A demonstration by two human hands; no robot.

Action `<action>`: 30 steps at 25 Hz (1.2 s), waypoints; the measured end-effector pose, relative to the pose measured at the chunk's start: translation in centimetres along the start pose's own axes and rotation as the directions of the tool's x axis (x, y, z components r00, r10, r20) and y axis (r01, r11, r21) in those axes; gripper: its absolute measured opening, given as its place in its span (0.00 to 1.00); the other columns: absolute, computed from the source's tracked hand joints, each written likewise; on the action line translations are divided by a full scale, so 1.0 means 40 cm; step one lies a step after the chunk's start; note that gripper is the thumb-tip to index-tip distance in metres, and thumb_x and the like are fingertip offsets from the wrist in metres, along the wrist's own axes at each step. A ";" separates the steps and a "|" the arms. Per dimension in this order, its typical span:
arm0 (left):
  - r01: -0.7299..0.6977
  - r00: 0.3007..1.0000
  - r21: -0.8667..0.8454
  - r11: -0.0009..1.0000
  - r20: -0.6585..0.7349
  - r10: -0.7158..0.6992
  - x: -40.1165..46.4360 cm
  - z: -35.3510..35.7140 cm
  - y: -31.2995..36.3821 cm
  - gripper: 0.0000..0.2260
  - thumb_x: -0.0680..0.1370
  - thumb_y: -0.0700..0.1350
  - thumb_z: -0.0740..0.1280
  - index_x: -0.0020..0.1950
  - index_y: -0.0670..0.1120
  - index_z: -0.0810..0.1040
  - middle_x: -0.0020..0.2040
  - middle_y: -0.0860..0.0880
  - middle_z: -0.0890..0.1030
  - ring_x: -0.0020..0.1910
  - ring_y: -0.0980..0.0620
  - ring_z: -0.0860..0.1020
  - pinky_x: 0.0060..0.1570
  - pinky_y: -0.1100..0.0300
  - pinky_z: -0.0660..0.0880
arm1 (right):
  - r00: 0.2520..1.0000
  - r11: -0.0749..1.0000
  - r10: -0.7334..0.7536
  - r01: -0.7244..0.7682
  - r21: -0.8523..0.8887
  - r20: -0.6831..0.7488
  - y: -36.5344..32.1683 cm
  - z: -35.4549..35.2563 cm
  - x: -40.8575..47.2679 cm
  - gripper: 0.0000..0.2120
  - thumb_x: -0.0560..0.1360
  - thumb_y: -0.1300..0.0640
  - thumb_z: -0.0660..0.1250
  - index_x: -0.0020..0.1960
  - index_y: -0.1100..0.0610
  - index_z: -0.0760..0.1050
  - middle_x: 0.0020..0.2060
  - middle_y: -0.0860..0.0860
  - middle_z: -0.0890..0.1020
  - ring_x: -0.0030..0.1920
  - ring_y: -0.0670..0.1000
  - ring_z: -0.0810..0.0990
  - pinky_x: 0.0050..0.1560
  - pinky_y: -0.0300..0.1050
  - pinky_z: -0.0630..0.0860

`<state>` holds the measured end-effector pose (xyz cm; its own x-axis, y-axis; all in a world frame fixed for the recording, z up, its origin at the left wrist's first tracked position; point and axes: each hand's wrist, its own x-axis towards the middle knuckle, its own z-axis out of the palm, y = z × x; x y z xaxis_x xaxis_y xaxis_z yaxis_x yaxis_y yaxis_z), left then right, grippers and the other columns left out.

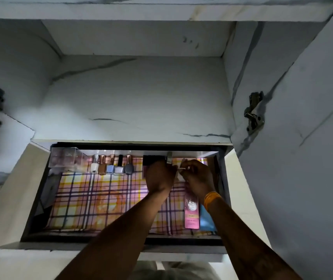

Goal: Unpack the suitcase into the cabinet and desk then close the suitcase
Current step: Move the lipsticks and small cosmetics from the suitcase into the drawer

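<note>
Head view: both hands, left (160,175) and right (196,176), pinch a small white item (179,174) over the drawer (38,190). Risk: an elbow sweep topples the nail polish bottles (111,165). Suitcase unseen.

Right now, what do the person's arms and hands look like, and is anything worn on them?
Both forearms are bare, with no sleeves in view. The right hand has a stack of orange bangles at the wrist. The left hand shows no bangle or watch. The right forearm bears a faint dark marking near the bottom edge.
</note>
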<state>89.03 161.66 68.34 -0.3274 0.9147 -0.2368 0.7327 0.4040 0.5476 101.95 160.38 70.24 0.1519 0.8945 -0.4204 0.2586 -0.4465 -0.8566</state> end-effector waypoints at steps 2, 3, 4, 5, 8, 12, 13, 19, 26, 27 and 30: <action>-0.017 1.000 0.016 1.000 -0.017 0.017 0.001 0.003 -0.001 0.14 0.78 0.58 0.72 0.52 0.48 0.86 0.48 0.49 0.87 0.48 0.49 0.85 0.42 0.61 0.75 | 1.000 0.997 -0.011 0.010 -0.075 -0.015 -0.001 0.009 0.019 0.05 0.72 0.57 0.75 0.45 0.50 0.82 0.42 0.46 0.86 0.47 0.51 0.84 0.50 0.47 0.80; -0.032 0.999 0.017 0.999 -0.019 0.033 0.000 0.001 -0.004 0.14 0.79 0.59 0.71 0.53 0.49 0.86 0.47 0.50 0.86 0.47 0.50 0.85 0.42 0.61 0.75 | 1.000 0.995 -0.002 0.000 -0.097 -0.018 -0.005 0.013 0.028 0.05 0.73 0.57 0.74 0.47 0.50 0.80 0.43 0.46 0.86 0.48 0.53 0.84 0.51 0.48 0.79; -0.051 0.998 0.008 0.999 -0.023 0.051 -0.001 -0.001 -0.015 0.15 0.79 0.60 0.70 0.53 0.49 0.85 0.46 0.51 0.85 0.46 0.51 0.85 0.41 0.62 0.74 | 1.000 0.991 0.005 -0.007 -0.135 -0.014 -0.013 0.014 0.035 0.07 0.73 0.56 0.74 0.49 0.50 0.79 0.45 0.48 0.85 0.48 0.53 0.83 0.51 0.48 0.79; -0.082 0.996 -0.007 0.997 -0.026 0.082 -0.005 -0.002 -0.031 0.15 0.80 0.60 0.68 0.52 0.50 0.84 0.44 0.53 0.84 0.44 0.53 0.84 0.39 0.64 0.73 | 1.000 0.980 0.017 -0.018 -0.198 -0.003 -0.015 0.015 0.041 0.10 0.74 0.55 0.74 0.53 0.51 0.76 0.47 0.49 0.85 0.49 0.54 0.83 0.51 0.47 0.78; -0.336 0.942 0.004 0.942 -0.018 0.336 -0.040 0.001 -0.109 0.16 0.80 0.60 0.63 0.51 0.51 0.83 0.39 0.54 0.81 0.37 0.54 0.81 0.33 0.67 0.68 | 1.000 0.916 0.020 -0.013 -0.400 0.013 0.004 0.019 0.056 0.16 0.74 0.55 0.73 0.59 0.55 0.71 0.49 0.53 0.85 0.51 0.58 0.83 0.50 0.46 0.77; -0.587 0.808 0.174 0.791 0.052 0.587 -0.047 0.035 -0.205 0.13 0.78 0.52 0.66 0.54 0.48 0.86 0.41 0.51 0.85 0.35 0.53 0.84 0.33 0.64 0.76 | 1.000 0.829 -0.019 0.027 -0.558 0.021 0.027 0.036 0.069 0.09 0.76 0.53 0.71 0.51 0.57 0.75 0.46 0.55 0.84 0.51 0.60 0.83 0.44 0.44 0.71; -0.630 0.772 0.206 0.749 0.064 0.633 -0.038 0.043 -0.210 0.13 0.78 0.50 0.64 0.52 0.47 0.86 0.40 0.51 0.85 0.34 0.53 0.84 0.32 0.64 0.75 | 1.000 0.839 0.000 0.011 -0.544 0.020 0.025 0.038 0.069 0.08 0.75 0.52 0.71 0.49 0.56 0.76 0.45 0.54 0.83 0.51 0.59 0.83 0.43 0.43 0.70; -0.655 0.749 0.217 0.724 0.057 0.660 0.018 0.001 -0.153 0.06 0.76 0.45 0.70 0.48 0.50 0.87 0.33 0.52 0.83 0.27 0.55 0.81 0.26 0.66 0.69 | 0.999 0.830 -0.045 0.029 -0.557 -0.015 0.028 0.035 0.092 0.06 0.75 0.56 0.69 0.50 0.58 0.81 0.51 0.56 0.86 0.54 0.60 0.83 0.49 0.43 0.74; -0.410 0.912 -0.063 0.910 0.000 0.411 0.003 -0.010 -0.153 0.08 0.78 0.53 0.71 0.44 0.49 0.83 0.34 0.56 0.79 0.32 0.59 0.78 0.33 0.66 0.72 | 0.999 0.850 -0.045 0.021 -0.527 -0.031 0.025 0.080 0.126 0.07 0.75 0.56 0.72 0.52 0.57 0.82 0.52 0.55 0.86 0.56 0.58 0.83 0.51 0.43 0.75; -0.359 0.933 -0.127 0.925 -0.015 0.360 -0.003 -0.022 -0.141 0.08 0.77 0.51 0.74 0.41 0.50 0.81 0.32 0.58 0.77 0.30 0.62 0.76 0.33 0.71 0.69 | 0.998 0.844 -0.044 0.018 -0.536 -0.035 0.022 0.086 0.129 0.08 0.76 0.55 0.72 0.52 0.57 0.82 0.52 0.55 0.86 0.56 0.58 0.83 0.52 0.44 0.76; -0.190 0.976 -0.311 0.931 0.043 0.213 -0.012 -0.034 -0.123 0.16 0.77 0.45 0.77 0.33 0.54 0.74 0.27 0.58 0.72 0.29 0.63 0.76 0.33 0.74 0.66 | 0.996 0.832 -0.086 0.052 -0.553 -0.036 0.016 0.101 0.134 0.09 0.78 0.54 0.70 0.54 0.58 0.82 0.54 0.56 0.85 0.57 0.58 0.83 0.54 0.45 0.77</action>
<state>84.77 159.23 66.84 -0.1381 0.9792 -0.1488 0.5588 0.2011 0.8045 99.06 164.95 66.22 0.1631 0.9283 -0.3342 0.7503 -0.3366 -0.5690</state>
